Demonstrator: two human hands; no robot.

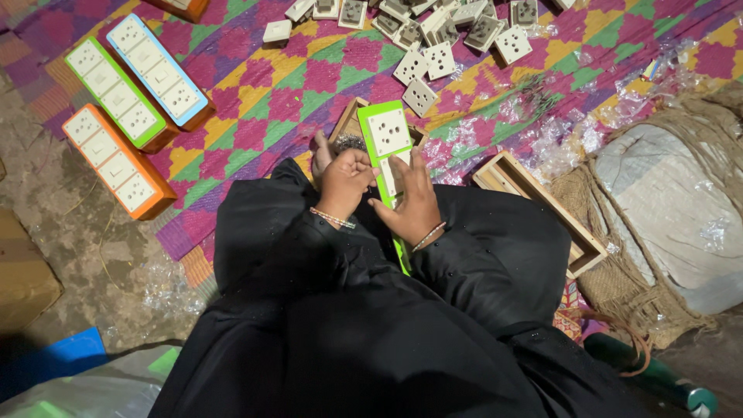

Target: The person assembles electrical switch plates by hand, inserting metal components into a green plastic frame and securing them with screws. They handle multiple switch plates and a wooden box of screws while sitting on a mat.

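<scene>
A green-edged switch board panel (pixel 389 138) with white socket plates lies lengthwise in my lap, over a wooden box (pixel 350 122). My left hand (pixel 344 180) is closed in a fist against the panel's left edge; whether it holds a small tool is hidden. My right hand (pixel 415 198) rests flat on the panel's right side, fingers pressing a white plate. Both wrists wear thin bangles. Black sleeves cover my arms.
Three finished boards, green (pixel 116 94), blue (pixel 160 71) and orange (pixel 118 164), lie at the left on a colourful woven mat (pixel 263 101). A pile of loose white sockets (pixel 433 35) sits ahead. An open wooden box (pixel 542 209), crumpled plastic wrap and a burlap sack (pixel 665 193) are at right.
</scene>
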